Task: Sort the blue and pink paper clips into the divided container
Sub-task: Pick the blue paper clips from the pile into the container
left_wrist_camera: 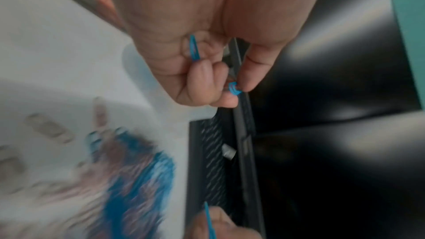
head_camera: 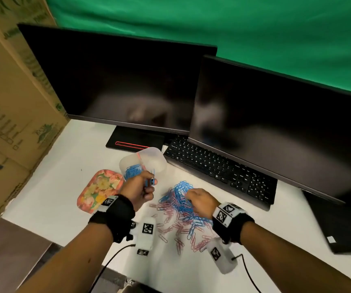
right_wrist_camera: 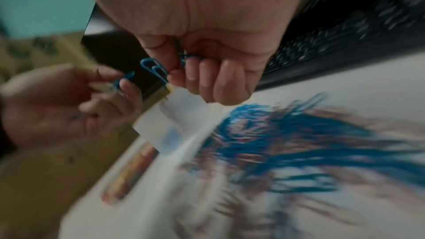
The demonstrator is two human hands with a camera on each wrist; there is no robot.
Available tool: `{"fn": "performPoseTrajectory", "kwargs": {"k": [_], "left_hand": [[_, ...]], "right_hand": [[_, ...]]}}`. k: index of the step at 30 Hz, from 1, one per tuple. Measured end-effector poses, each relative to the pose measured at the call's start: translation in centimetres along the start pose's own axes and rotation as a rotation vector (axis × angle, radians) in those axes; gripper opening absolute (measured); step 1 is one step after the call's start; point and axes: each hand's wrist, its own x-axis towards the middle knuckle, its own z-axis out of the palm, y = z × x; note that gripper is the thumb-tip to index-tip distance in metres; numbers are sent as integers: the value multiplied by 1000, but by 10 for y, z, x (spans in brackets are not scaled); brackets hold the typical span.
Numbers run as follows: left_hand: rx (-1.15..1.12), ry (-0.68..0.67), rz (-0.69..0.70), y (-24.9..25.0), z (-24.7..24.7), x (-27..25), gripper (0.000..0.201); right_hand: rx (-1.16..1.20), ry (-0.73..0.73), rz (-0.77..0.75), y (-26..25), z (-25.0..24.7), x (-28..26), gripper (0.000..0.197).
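A mixed pile of blue and pink paper clips [head_camera: 181,208] lies on the white desk. Behind it stands the translucent divided container [head_camera: 155,154]; blue clips [head_camera: 132,171] fill its left compartment beside a pink divider. My left hand [head_camera: 150,182] hovers just in front of the container and pinches a few blue clips [left_wrist_camera: 234,89] between thumb and fingertips. My right hand [head_camera: 189,197] sits low over the pile's top, fingers curled round a few blue clips [right_wrist_camera: 154,69] that stick out past the fingertips. The right compartment's contents are hard to see.
A floral tray [head_camera: 100,189] lies left of the container. A black keyboard [head_camera: 219,168] and two dark monitors [head_camera: 276,127] stand behind the pile. Cardboard boxes [head_camera: 11,102] wall off the left. Loose pink clips [head_camera: 170,229] scatter toward the desk's near edge.
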Motion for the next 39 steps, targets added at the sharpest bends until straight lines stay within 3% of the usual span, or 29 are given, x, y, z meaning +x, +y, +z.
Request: {"fn": "performPoseTrajectory", "kwargs": {"k": [2,5,11,14,17,20,23,26,29,31,35,39], "left_hand": [[12,41,42,21,-7,1,11],[85,193,66,44,-18,6,17],[199,291,31,69,-34,19,9],[189,302,4,75,-40,25,18],[205,324,-12,78,-45,32,37],[213,324,-3,81,-44,33,40],[286,356,46,81,-41,32,39],[348,349,123,74,-36,26,26],[516,254,177,52,-30,16,12],[702,162,232,29,-24,11,9],[1032,-26,257,-24,-4,6,19],[1244,-89,234,-69,24,4,9]], "right_hand": [[203,-39,55,-35,8,12,32],[288,-77,82,-81,23,36,30],[30,-39,80,-140,48,87,29],[32,-5,125,-154,57,104,32],[184,-72,176,-166,57,108,16],[246,-82,162,-162,52,115,47],[364,-166,211,-164,41,103,29],[440,-181,204,-150,19,83,34],[390,-27,107,-110,-4,63,16],[393,-22,115,-71,-16,47,25],[-78,166,55,9,-22,16,24],[-291,204,25,63,-15,-18,16]]}}
